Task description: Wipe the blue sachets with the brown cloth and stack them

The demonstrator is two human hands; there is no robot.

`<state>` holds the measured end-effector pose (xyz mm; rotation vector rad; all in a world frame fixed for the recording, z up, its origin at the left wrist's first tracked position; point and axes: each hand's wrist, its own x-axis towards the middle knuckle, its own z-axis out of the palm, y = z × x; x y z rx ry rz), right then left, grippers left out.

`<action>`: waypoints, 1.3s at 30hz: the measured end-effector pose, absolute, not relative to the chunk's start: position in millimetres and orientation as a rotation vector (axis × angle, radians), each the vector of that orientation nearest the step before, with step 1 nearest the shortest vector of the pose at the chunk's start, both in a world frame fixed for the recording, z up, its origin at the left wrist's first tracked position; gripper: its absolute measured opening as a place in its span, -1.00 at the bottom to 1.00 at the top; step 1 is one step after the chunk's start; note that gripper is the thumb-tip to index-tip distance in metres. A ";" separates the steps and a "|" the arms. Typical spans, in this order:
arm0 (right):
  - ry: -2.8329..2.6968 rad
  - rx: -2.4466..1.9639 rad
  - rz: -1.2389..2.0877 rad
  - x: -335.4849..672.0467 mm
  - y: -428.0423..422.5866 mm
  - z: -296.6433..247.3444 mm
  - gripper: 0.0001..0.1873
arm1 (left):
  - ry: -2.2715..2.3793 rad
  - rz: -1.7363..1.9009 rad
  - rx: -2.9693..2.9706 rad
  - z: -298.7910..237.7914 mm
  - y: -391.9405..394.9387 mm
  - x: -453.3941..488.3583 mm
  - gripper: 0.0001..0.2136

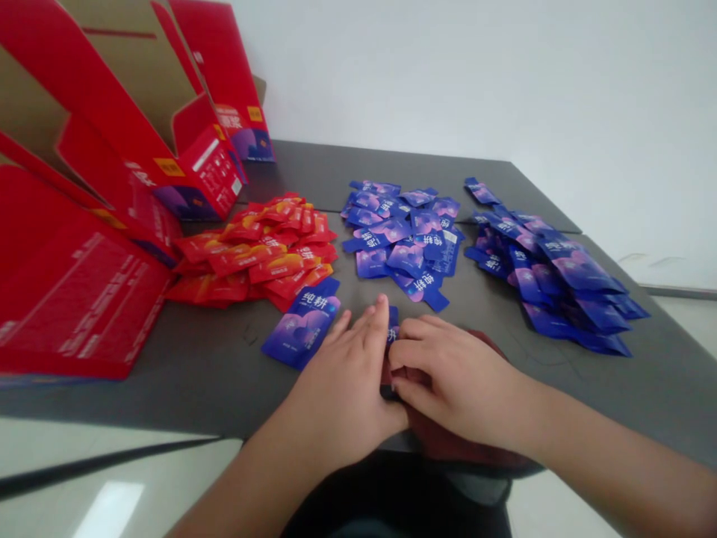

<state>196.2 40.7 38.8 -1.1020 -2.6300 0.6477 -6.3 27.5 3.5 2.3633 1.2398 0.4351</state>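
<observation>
Hand, left: flattish, fingers extended, alongside packet.
Hand, right: fingers curled; grip unclear.
Packet: blue, between hands, mostly covered.
Maroon item: under right hand.
Piles: 2 blue, 1 red, on table.
Boxes: red, left.

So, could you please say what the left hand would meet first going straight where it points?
The left hand would probably meet the middle pile of blue pouches, though depth is unclear.

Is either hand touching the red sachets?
No: the left hand and right hand are close together near the edge of the table, while the red sachets lie farther left, beside a red box.
</observation>
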 end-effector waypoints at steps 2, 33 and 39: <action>-2.650 -1.160 0.598 197.0 44.7 38.1 -0.90 | 1.256 0.441 2.372 3.4 27.9 -4.8 0.00; -2.637 -1.133 0.553 201.7 62.2 35.0 -0.84 | 1.369 0.293 2.251 6.5 20.6 -29.1 0.31; -2.313 -1.312 0.529 206.4 69.4 27.0 -0.87 | 1.322 0.392 2.403 5.9 6.1 -16.3 0.18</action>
